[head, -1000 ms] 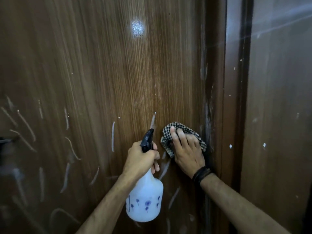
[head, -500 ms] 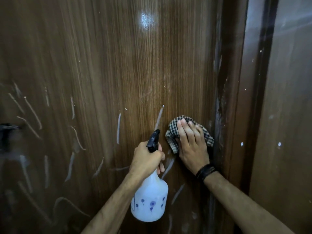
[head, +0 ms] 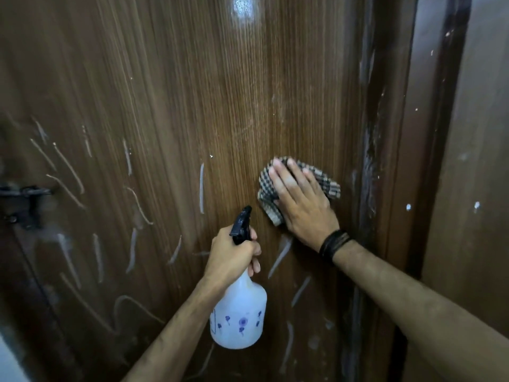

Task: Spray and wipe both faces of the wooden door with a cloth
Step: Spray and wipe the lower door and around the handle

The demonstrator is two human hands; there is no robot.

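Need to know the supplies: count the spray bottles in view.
1. The spray bottle hangs low centre, gripped at its trigger by the left hand, in front of the door.

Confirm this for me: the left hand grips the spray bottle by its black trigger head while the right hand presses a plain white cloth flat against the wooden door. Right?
Not quite. In the head view the cloth under the right hand is checked, dark and light, not plain white. The rest holds: the left hand grips the spray bottle at its black trigger head, and the cloth is pressed against the wooden door.
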